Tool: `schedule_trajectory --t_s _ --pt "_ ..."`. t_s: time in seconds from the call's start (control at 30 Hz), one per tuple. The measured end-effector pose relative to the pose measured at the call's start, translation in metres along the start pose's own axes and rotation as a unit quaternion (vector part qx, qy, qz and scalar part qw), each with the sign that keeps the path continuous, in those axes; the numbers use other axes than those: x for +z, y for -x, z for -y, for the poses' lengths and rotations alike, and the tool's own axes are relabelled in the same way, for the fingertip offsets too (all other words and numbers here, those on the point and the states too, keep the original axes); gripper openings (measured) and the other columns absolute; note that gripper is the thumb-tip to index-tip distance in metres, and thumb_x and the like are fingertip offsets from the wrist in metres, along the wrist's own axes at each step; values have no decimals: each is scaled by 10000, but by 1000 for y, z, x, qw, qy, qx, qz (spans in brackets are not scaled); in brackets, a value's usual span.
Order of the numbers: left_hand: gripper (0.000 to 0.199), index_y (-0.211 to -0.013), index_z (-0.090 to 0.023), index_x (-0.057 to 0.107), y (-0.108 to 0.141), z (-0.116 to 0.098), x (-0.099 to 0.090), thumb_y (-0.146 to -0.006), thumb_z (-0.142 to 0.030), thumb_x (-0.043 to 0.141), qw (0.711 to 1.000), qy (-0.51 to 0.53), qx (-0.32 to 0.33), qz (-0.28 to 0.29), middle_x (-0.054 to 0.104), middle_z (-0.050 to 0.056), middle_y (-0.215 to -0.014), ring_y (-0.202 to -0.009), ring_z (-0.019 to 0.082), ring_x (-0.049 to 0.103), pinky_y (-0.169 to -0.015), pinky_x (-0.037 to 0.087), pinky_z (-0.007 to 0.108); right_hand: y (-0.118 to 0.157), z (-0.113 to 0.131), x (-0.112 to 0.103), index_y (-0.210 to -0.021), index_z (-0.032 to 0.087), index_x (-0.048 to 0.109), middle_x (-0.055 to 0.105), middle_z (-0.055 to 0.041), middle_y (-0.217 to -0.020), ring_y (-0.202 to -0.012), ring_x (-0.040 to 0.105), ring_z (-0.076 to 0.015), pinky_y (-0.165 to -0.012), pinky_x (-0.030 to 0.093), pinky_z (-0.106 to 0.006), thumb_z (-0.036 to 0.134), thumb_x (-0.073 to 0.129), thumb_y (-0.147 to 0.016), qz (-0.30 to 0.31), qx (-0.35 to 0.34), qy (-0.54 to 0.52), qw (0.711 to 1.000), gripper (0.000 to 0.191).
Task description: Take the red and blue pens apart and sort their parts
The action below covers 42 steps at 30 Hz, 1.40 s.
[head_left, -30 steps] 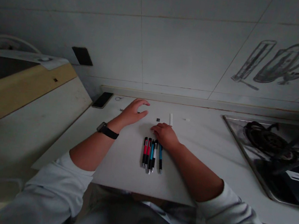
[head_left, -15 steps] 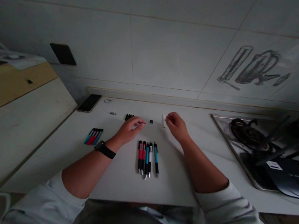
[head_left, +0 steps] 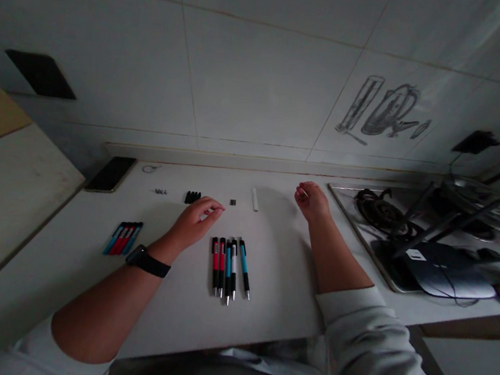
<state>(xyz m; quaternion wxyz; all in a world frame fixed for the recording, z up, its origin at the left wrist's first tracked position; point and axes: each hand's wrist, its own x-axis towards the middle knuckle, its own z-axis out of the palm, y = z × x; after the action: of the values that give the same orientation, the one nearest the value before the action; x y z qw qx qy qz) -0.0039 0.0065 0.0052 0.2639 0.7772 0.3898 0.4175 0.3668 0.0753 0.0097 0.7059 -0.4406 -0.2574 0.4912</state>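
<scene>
Five slim click pens with black tops, black lower sleeves and silvery tips, two red, two blue and one white [head_left: 228, 268], lie side by side on the white, smooth table [head_left: 279, 278], just nearer the person than the left grip [head_left: 193, 224] and slightly to its right. The right-hand blue one lies a little apart; all five look whole, so, by judgement, that share is done.

Other pieces lie loose and unjoined, and seem to be what is left. Four short red and blue barrel pieces with black tops [head_left: 125, 239] sit left of the left grip. A close row of black, short, tube-like pieces [head_left: 191, 197] lies just beyond its knuckles, with tiny silvery pieces, perhaps metal springs [head_left: 160, 192], farther left. Some tiny black pieces [head_left: 233, 202] lie just past its fingertips to the right, and a narrow, straight white strip [head_left: 255, 199] lies between the two grips.

The left grip is loosely curved with nothing visible in it; whether its fingertips meet cannot be told. The right grip [head_left: 313, 204] is curled, well right of the strip; a pale sliver shows at its fingers, but whether it pinches something is unclear.
</scene>
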Motion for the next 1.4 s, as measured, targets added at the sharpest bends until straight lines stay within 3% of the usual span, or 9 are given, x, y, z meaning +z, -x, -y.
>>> schedule_trajectory --t_s 0.17,0.33,0.4,0.47,0.57,0.63,0.73,0.9,1.4 --pt "267 -1020 -232 708 1 0 0 -1034 -418 517 1000 -9 1 7 707 69 -1063 -1029 219 664 -882 553 376 -5 -10 -3 -980 242 607 706 10 -895 -737 676 -110 -669 552 -231 284 730 -795 26 21 117 993 226" --pt "274 -999 -232 709 0 -1 0 -1028 -431 522 1000 -13 0 13 709 64 -1044 -1005 216 666 -868 552 370 -14 -19 -6 -944 230 563 742 -23 -940 -789 694 -139 -764 545 -295 313 645 -855 12 -67 276 959 147" --pt "267 -1001 -232 709 0 -1 1 -1028 -426 527 1000 -13 2 15 706 63 -1043 -1011 215 665 -877 549 372 -15 -21 -8 -961 225 600 759 -38 -944 -843 698 -160 -831 533 -323 282 625 -863 14 -136 381 915 116" --pt "260 -1005 -232 708 0 -1 1 -1029 -421 531 1000 -11 2 17 701 63 -1049 -1023 216 663 -888 550 376 -15 -22 -10 -978 219 667 770 -57 -968 -914 695 -189 -901 514 -349 263 627 -865 23 -192 487 852 128" --pt "263 -1007 -232 710 0 0 1 -1028 -423 531 1000 -12 0 21 694 67 -1051 -1031 220 659 -876 558 377 -15 -24 -12 -1002 213 761 765 -87 -1062 -1013 677 -231 -967 490 -378 269 647 -866 32 -226 601 766 186" --pt "266 -1011 -233 713 0 1 1 -1029 -423 528 1000 -11 -2 26 689 69 -1054 -1036 221 656 -861 562 370 -16 -26 -13 -1019 219 802 754 -97 -1116 -1046 668 -245 -976 487 -378 284 661 -869 27 -221 647 729 216" --pt "262 -1015 -234 716 1 1 1 -1033 -413 527 999 -10 4 30 687 66 -1055 -1034 217 656 -861 558 364 -18 -29 -16 -1016 245 836 756 -98 -1121 -1025 674 -247 -946 497 -364 318 694 -867 11 -191 691 697 218" --pt "257 -1022 -241 713 1 4 1 -1044 -408 520 999 -17 15 35 683 59 -1061 -1033 212 655 -873 545 365 -19 -30 -17 -994 260 852 751 -120 -1154 -1031 671 -269 -938 505 -390 357 743 -849 -3 -182 716 674 205" --pt "267 -1038 -229 708 1 3 1 -1056 -409 512 997 -41 33 51 686 64 -1059 -1008 208 647 -894 537 377 -14 -27 -14 -1020 280 852 760 -104 -1188 -1108 672 -288 -967 498 -408 361 752 -860 28 -185 707 682 205"
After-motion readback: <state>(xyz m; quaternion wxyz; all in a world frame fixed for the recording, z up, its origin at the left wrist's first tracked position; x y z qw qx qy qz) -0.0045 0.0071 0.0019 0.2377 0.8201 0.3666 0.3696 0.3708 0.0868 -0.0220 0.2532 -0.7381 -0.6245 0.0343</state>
